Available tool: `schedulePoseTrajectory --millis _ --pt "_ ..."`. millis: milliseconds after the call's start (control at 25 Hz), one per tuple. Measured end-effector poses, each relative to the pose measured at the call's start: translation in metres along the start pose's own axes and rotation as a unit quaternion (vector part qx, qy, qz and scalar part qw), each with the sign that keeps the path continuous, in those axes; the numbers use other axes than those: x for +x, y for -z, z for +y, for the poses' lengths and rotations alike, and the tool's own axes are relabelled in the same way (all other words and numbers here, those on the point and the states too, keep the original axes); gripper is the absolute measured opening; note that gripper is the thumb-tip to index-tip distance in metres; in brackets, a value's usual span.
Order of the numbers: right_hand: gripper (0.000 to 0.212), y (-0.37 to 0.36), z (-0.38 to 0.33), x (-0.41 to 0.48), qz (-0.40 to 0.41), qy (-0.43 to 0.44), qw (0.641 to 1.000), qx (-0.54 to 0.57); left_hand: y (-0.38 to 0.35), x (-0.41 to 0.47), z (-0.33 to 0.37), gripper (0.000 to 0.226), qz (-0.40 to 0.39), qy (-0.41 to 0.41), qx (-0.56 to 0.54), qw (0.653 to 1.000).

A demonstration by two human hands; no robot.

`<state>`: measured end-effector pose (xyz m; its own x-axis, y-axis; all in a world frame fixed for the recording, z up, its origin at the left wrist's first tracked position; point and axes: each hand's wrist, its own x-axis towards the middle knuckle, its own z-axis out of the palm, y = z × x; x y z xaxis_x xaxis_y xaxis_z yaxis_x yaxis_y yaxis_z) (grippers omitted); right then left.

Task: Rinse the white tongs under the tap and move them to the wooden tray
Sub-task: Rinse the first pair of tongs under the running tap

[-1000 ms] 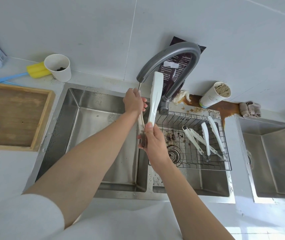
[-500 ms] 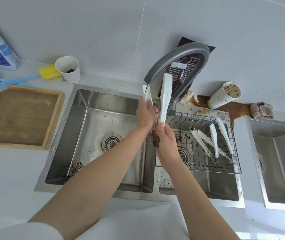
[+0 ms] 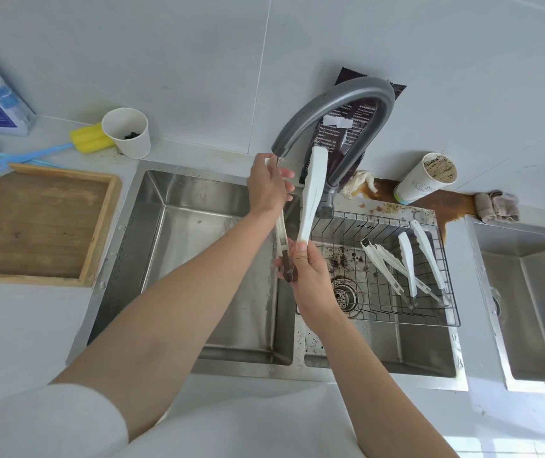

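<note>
White tongs (image 3: 312, 196) stand spread apart under the grey curved tap (image 3: 337, 104), over the divider of the steel double sink (image 3: 178, 206). My right hand (image 3: 307, 276) grips their dark hinged end low down. My left hand (image 3: 269, 186) holds the upper part of the left arm of the tongs right beneath the tap's spout. The right arm of the tongs stands free, pointing up. The wooden tray (image 3: 99, 226) lies on the counter at the left, with nothing in it.
A wire rack (image 3: 443, 320) over the right basin holds more white tongs (image 3: 406, 269). Paper cups (image 3: 129, 132) (image 3: 425, 178), a dark packet, a brown spill, a cloth (image 3: 496, 206), sponge brushes (image 3: 89, 138) and a blue box line the back counter. A second sink (image 3: 529, 302) is far right.
My left hand has slid up the left arm of the tongs to the spout. The view has shifted slightly; my right hand keeps its grip on the hinged end.
</note>
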<state>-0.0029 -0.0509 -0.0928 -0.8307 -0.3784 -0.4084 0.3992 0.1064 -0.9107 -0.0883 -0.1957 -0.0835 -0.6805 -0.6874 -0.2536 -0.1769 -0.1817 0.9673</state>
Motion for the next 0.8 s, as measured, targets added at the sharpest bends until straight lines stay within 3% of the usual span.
schedulePoseTrajectory --millis 280,560,800 --pt "0.031 -0.002 -0.004 0.002 0.027 0.014 1.000 0.005 -0.010 -0.018 -0.003 0.017 -0.002 -0.070 0.014 0.997" --pt "0.031 -0.008 -0.014 0.010 0.016 0.052 0.998 0.028 -0.008 -0.032 -0.022 0.020 -0.023 -0.019 0.049 0.998" --pt "0.033 -0.003 0.000 0.007 -0.018 0.005 0.999 -0.046 0.003 -0.023 -0.026 0.016 0.008 0.033 0.026 0.999"
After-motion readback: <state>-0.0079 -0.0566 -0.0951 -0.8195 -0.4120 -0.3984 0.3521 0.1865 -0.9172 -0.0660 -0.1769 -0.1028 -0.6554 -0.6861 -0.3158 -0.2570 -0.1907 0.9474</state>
